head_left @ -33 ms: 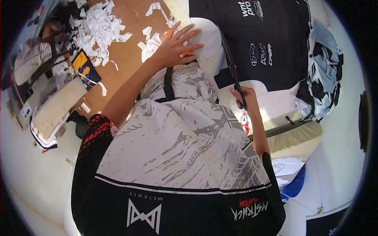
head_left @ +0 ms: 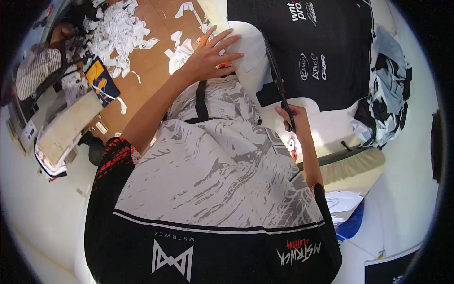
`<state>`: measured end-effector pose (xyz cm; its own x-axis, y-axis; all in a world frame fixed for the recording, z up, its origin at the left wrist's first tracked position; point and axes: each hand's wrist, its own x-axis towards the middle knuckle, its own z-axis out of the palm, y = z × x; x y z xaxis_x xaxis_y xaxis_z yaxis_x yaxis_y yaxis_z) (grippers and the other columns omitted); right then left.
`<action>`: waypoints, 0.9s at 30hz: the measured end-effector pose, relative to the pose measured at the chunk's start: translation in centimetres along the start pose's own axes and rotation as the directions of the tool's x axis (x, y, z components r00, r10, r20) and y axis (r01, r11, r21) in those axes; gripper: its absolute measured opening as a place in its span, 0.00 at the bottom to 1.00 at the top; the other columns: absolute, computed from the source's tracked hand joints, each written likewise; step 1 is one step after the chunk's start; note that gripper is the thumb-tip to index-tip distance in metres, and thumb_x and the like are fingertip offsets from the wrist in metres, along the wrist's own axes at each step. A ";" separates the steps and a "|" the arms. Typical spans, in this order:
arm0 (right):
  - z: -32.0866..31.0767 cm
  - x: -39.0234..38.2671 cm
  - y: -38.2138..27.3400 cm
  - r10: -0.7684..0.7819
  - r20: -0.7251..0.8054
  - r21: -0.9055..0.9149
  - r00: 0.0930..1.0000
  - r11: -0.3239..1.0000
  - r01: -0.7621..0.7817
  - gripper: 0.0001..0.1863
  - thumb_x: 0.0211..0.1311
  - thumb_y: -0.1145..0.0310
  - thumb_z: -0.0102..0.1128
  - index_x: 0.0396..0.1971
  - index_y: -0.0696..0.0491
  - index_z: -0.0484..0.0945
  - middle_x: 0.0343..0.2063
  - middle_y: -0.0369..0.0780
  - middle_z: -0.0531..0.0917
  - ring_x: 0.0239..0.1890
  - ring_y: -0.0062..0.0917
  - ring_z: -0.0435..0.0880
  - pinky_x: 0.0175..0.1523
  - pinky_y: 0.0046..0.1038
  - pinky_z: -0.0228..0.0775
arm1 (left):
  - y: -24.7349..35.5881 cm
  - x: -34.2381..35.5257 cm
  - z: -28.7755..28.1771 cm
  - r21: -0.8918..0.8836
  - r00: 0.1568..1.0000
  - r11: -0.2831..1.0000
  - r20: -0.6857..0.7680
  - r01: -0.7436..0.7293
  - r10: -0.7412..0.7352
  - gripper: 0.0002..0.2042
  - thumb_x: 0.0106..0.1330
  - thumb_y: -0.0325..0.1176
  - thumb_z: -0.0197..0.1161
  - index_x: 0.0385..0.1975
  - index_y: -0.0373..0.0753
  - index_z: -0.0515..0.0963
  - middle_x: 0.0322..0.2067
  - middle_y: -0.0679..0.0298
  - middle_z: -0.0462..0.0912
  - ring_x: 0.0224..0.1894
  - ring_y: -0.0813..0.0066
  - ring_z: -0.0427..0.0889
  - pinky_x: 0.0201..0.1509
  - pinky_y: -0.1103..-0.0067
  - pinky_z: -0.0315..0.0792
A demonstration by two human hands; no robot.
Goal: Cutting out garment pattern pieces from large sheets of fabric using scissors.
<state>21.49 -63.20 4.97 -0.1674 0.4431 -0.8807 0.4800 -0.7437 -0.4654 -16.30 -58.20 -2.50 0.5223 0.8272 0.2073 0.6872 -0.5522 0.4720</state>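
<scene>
My left hand [head_left: 210,59] lies flat with its fingers spread on the white margin [head_left: 253,49] beside a black printed fabric panel [head_left: 345,42]. Held in my right hand [head_left: 299,119] is a pair of long dark scissors [head_left: 279,80]. Their blades point up and away along the panel's left edge, where white meets black. Whether the blades are apart is hard to make out. Small orange patches show by the left fingers. A white and grey patterned shirt with a black hem [head_left: 213,175] covers my torso below the hands.
White scraps [head_left: 113,35] are heaped on the brown surface at the far left, with more strips near my left hand. Crumpled grey, black and white cloth [head_left: 388,90] lies at the right. A cream padded edge [head_left: 352,170] sits beside my right forearm. A dark blue and yellow piece [head_left: 101,80] lies left.
</scene>
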 end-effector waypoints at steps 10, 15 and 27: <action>-1.4 0.4 -0.5 -0.057 0.061 -0.127 0.997 0.990 0.064 0.23 0.67 0.55 0.78 0.20 0.54 0.79 0.11 0.30 0.73 0.12 0.13 0.70 0.20 0.22 0.58 | 3.0 0.6 1.5 -0.030 0.823 0.888 -0.362 0.459 -0.438 0.25 0.58 0.53 0.80 0.50 0.47 0.82 0.74 0.48 0.66 0.80 0.45 0.58 0.79 0.42 0.52; -1.9 0.8 -2.0 -0.073 0.162 -0.152 0.984 0.983 0.098 0.22 0.73 0.59 0.71 0.20 0.50 0.74 0.14 0.32 0.75 0.14 0.15 0.73 0.21 0.22 0.60 | 4.1 0.6 2.1 -0.067 0.726 0.785 -0.339 0.616 -0.599 0.41 0.54 0.60 0.80 0.68 0.55 0.74 0.80 0.42 0.52 0.82 0.36 0.49 0.80 0.40 0.47; -2.3 -2.1 2.5 0.027 0.253 -0.036 0.967 0.999 -0.018 0.16 0.70 0.63 0.75 0.27 0.53 0.78 0.18 0.27 0.74 0.19 0.11 0.71 0.25 0.19 0.61 | 5.0 -1.6 1.3 0.019 0.794 0.807 -0.195 0.590 -0.576 0.46 0.59 0.66 0.73 0.78 0.58 0.67 0.81 0.44 0.52 0.84 0.39 0.47 0.81 0.41 0.45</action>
<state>25.08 -64.87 5.89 -0.3668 0.2820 -0.8865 0.5136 -0.7332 -0.4458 -13.07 -62.40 -1.61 -0.0796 0.9951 0.0593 0.8726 0.0408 0.4867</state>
